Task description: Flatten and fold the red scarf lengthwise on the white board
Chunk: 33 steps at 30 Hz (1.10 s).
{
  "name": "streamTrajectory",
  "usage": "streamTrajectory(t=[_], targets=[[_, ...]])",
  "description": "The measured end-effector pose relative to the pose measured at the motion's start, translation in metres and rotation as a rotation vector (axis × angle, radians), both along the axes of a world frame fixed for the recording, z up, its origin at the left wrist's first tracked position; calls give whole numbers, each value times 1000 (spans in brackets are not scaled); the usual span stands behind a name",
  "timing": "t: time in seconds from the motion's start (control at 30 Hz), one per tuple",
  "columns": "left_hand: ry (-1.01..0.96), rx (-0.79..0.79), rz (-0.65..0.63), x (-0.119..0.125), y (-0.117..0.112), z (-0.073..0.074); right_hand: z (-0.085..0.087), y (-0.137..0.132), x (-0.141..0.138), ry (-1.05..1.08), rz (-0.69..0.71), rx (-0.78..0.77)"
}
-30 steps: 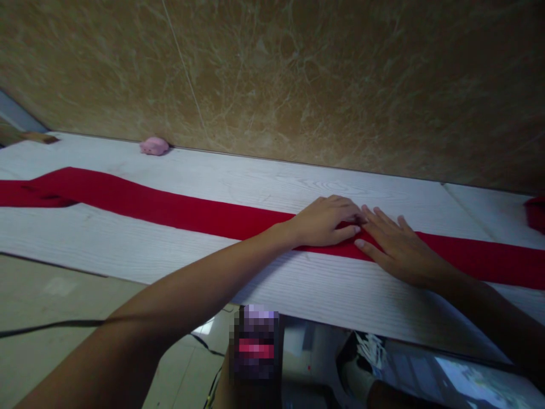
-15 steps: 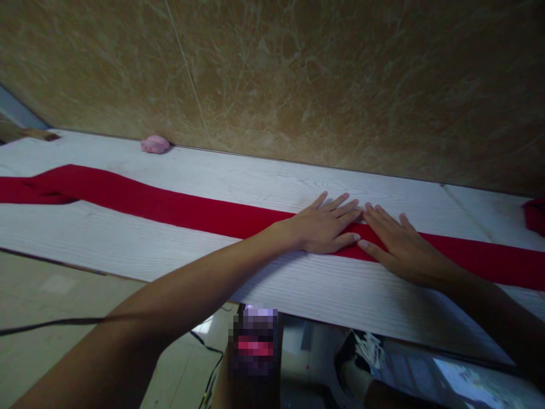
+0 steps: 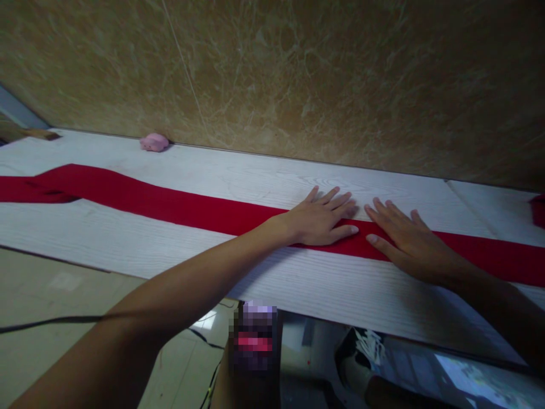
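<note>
A long strip of red cloth (image 3: 191, 211) runs across the white wood-grain table (image 3: 272, 278), from the left edge of the view to the right. Toward its left end the strip is twisted or folded over; elsewhere it looks flat. My left hand (image 3: 320, 220) lies palm down on the cloth, fingers spread, the tips reaching past its far edge. Just to the right, my right hand (image 3: 404, 241) also rests flat over the strip with its fingers stretched out. A small gap of red cloth shows between the two thumbs. Neither hand grasps anything.
Against the marbled wall (image 3: 272, 79) behind the table sits a small pink object (image 3: 154, 142). A brown block (image 3: 41, 134) lies at the far left corner. More dark red cloth (image 3: 538, 210) shows at the right edge. Black cable (image 3: 51, 324) hangs at lower left.
My hands have drawn slightly apart along the strip, the left one shifting left and the right one right. The cloth keeps its place.
</note>
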<state>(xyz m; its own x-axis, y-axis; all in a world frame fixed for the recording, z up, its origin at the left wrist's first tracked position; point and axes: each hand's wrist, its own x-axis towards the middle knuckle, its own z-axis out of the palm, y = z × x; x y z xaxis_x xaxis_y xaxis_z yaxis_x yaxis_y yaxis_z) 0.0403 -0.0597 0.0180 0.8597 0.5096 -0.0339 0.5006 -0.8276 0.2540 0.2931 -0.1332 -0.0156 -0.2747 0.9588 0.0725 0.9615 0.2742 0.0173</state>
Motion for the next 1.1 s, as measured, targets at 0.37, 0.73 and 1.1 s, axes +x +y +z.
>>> streamTrajectory(t=[0.37, 0.73, 1.1], targets=[[8, 8, 40, -3, 7, -2, -1, -6, -8, 0, 13, -23], [-175, 8, -38, -2, 5, 10, 3, -3, 5, 17, 23, 38], [-117, -29, -169, 2, 2, 1, -7, -4, 3, -10, -5, -7]])
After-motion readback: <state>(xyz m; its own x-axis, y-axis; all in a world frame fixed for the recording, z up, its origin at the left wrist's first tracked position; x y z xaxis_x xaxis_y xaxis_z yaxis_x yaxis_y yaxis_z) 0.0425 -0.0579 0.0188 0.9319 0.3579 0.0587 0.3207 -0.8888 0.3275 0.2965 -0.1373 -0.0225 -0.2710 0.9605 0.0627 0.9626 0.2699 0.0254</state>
